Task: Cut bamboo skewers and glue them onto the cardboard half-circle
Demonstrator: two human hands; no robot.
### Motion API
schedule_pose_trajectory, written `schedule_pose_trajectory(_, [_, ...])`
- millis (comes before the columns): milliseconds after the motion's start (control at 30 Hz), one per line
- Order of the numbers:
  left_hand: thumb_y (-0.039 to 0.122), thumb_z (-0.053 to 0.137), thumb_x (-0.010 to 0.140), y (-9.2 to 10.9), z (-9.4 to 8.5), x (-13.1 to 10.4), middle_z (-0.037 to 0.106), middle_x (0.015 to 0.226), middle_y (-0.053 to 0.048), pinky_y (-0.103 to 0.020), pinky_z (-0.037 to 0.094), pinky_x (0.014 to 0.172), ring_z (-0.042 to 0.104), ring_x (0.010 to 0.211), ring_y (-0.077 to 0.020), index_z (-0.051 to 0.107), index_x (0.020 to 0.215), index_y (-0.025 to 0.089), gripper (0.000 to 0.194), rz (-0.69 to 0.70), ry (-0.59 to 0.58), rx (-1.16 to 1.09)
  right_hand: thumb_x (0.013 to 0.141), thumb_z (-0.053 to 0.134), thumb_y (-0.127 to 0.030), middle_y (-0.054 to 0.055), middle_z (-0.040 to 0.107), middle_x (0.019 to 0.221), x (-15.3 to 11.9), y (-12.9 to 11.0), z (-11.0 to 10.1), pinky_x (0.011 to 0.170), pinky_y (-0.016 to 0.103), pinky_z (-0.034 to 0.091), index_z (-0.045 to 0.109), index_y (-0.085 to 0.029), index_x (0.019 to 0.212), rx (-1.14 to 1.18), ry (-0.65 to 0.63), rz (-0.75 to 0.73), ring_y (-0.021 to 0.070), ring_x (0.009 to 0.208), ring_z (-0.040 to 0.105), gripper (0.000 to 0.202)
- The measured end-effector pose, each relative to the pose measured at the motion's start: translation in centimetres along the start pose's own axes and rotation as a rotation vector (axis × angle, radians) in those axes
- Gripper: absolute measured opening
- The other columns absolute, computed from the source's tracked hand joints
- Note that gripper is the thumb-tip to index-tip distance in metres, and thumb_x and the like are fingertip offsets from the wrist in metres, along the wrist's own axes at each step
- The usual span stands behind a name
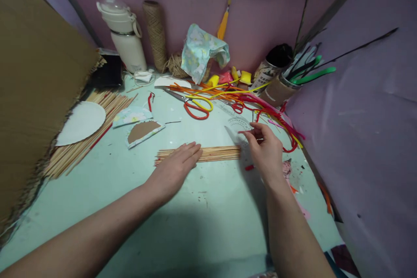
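My left hand (177, 165) lies flat with its fingers together on a neat row of thin wooden sticks (221, 153), pressing them to the table. Just beyond the sticks' right end, my right hand (265, 147) hovers with loosely curled fingers. Its thumb and forefinger tips look apart, with nothing visible between them. Behind those fingers is a clear plastic protractor (240, 124), partly hidden by the hand. A small red piece (249, 167) rests below the right hand.
Scissors (197, 110) and tangled coloured cords (224, 91) lie behind the sticks. More sticks (87, 143), a white disc (83, 121) and a fabric-edged half circle (143, 134) are left. A bottle (128, 47), twine (155, 37) and pen cans (280, 89) stand behind; cardboard (35, 74) blocks the left.
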State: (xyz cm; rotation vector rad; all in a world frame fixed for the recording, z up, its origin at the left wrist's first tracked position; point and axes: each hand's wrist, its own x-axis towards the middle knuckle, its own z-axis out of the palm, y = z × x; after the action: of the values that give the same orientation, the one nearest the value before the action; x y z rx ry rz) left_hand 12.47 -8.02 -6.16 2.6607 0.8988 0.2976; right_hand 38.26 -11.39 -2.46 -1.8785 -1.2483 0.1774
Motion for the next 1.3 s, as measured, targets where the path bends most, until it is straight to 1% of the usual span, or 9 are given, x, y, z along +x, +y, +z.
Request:
schedule_pose_trajectory(67, [0.032,0.032,0.101,0.4,-0.1,0.2,0.038,0.153,-0.01,-0.043,0.027,0.118,0.03,0.144,-0.0204,0.041,0.143,0.016,0.046,-0.004,-0.007,0.071,0.082,0.059,-0.034,0.006,0.071,0.082,0.0,0.1,0.0,0.071,0.035,0.048,0.065,-0.017,0.106,0.001,-0.005,-0.001,0.0198,0.069,0.063,0.03])
schedule_pose_trajectory(267, [0.069,0.039,0.087,1.2,-0.4,0.1,0.02,0.158,-0.015,-0.045,0.018,0.12,0.014,0.148,-0.0256,0.025,0.15,0.009,0.088,-0.02,-0.139,0.18,0.082,0.061,-0.035,0.006,0.071,0.082,-0.1,0.3,0.2,0.07,0.034,0.049,0.065,-0.017,0.106,0.001,-0.006,0.002,0.0197,0.069,0.063,0.031])
schedule_pose_trajectory(733, [0.075,0.042,0.081,1.5,-0.8,0.1,0.017,0.159,-0.018,-0.045,0.014,0.12,0.012,0.148,-0.0281,0.023,0.15,0.007,0.098,-0.035,-0.174,0.139,0.081,0.061,-0.035,0.006,0.07,0.082,-0.4,-0.3,0.4,0.071,0.036,0.049,0.066,-0.018,0.104,0.017,-0.025,0.005,0.0198,0.069,0.063,0.029])
schedule_pose_trajectory(833, [0.072,0.043,0.083,1.8,-1.2,0.1,0.021,0.158,-0.018,-0.046,0.014,0.12,0.014,0.148,-0.0276,0.024,0.149,0.008,0.094,-0.003,-0.053,0.141,0.08,0.063,-0.035,0.005,0.069,0.082,-0.5,-0.8,0.4,0.069,0.034,0.049,0.066,-0.018,0.103,0.094,-0.018,0.027,0.0191,0.07,0.063,0.029])
schedule_pose_trajectory(933, [0.057,0.044,0.092,2.0,-2.0,0.1,0.033,0.155,-0.017,-0.046,0.017,0.12,0.022,0.147,-0.0257,0.031,0.146,0.01,0.073,0.061,0.151,0.085,0.079,0.064,-0.035,0.004,0.067,0.081,-0.8,-1.3,0.6,0.066,0.031,0.049,0.066,-0.017,0.102,0.215,-0.071,0.051,0.0173,0.07,0.061,0.029])
schedule_pose_trajectory(1000, [0.043,0.043,0.097,2.1,-2.5,0.1,0.044,0.149,-0.015,-0.044,0.025,0.117,0.033,0.142,-0.0237,0.039,0.142,0.014,0.054,0.072,0.277,-0.015,0.08,0.063,-0.035,0.003,0.066,0.08,-1.2,-1.6,0.9,0.063,0.029,0.048,0.066,-0.017,0.102,0.326,-0.164,0.065,0.016,0.069,0.059,0.03])
schedule_pose_trajectory(1100, [0.035,0.047,0.095,2.1,-3.1,0.1,0.055,0.138,-0.013,-0.042,0.039,0.108,0.048,0.13,-0.0236,0.047,0.134,0.019,0.042,-0.057,0.405,-0.229,0.083,0.059,-0.036,0.003,0.066,0.082,-2.1,-2.2,1.4,0.061,0.028,0.047,0.068,-0.018,0.104,0.437,-0.35,0.056,0.0156,0.068,0.059,0.028])
schedule_pose_trajectory(1167, [0.038,0.051,0.092,2.2,-3.5,0.3,0.063,0.125,-0.013,-0.039,0.048,0.095,0.059,0.113,-0.0233,0.053,0.127,0.018,0.04,-0.185,0.381,-0.404,0.087,0.057,-0.034,0.004,0.069,0.088,-2.9,-2.9,1.8,0.067,0.03,0.049,0.069,-0.02,0.104,0.461,-0.457,0.001,0.0171,0.076,0.062,0.025])
schedule_pose_trajectory(1300, [0.041,0.054,0.088,2.6,-5.2,0.7,0.069,0.079,-0.003,-0.028,0.048,0.064,0.061,0.07,-0.0152,0.066,0.091,0.017,0.027,-0.293,0.051,-0.648,0.091,0.054,-0.027,0.005,0.071,0.097,-4.3,-4.2,2.2,0.081,0.033,0.049,0.07,-0.022,0.103,0.452,-0.613,-0.185,0.0185,0.089,0.064,0.021])
